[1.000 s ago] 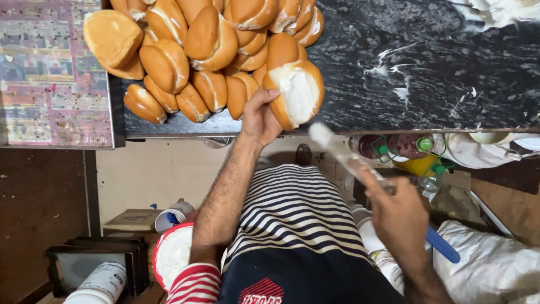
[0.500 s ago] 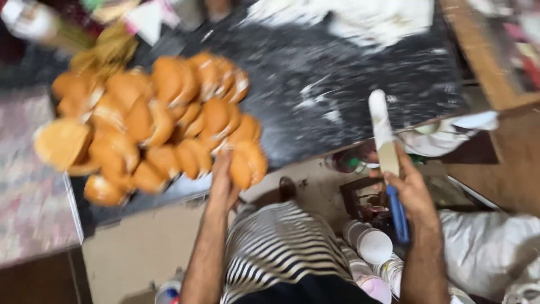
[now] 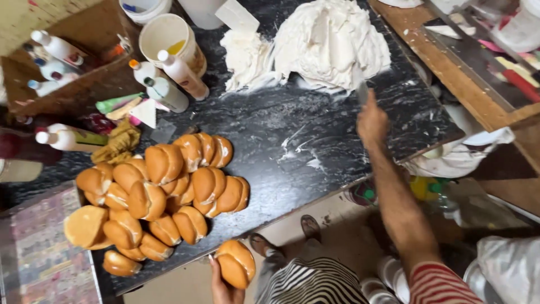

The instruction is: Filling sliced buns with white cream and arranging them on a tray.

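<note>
Holding a split bun (image 3: 236, 263) out past the near edge of the black tabletop (image 3: 315, 169), the left hand (image 3: 224, 287) is cupping it from below, its fingers curled around the underside; only part of the hand is showing at the bottom of the view, so how firm the hold is cannot be told. The right hand (image 3: 372, 121) is reaching toward the big mound of white cream (image 3: 332, 42), closing around a knife (image 3: 363, 93) whose pale blade is pointing at the mound's near skirt; the fingers are wrapped tight on the handle. Taking the mound as the landmark, the heap of buns (image 3: 157, 197) is lying well to its near left, the squeeze bottles (image 3: 169, 79) are standing to its left beside a cream-coloured tub (image 3: 169, 36), and smears of cream are streaking the stone just in front of it. Several risks are showing, in my judgement: the bun is hanging over open floor with nothing under it, so a loosening grip would be dropping it; the blade could be digging too deep and dragging cream across the stone; and the heap, stacked loosely at the edge nearest the body, could be shedding buns if an elbow is brushing it.
</note>
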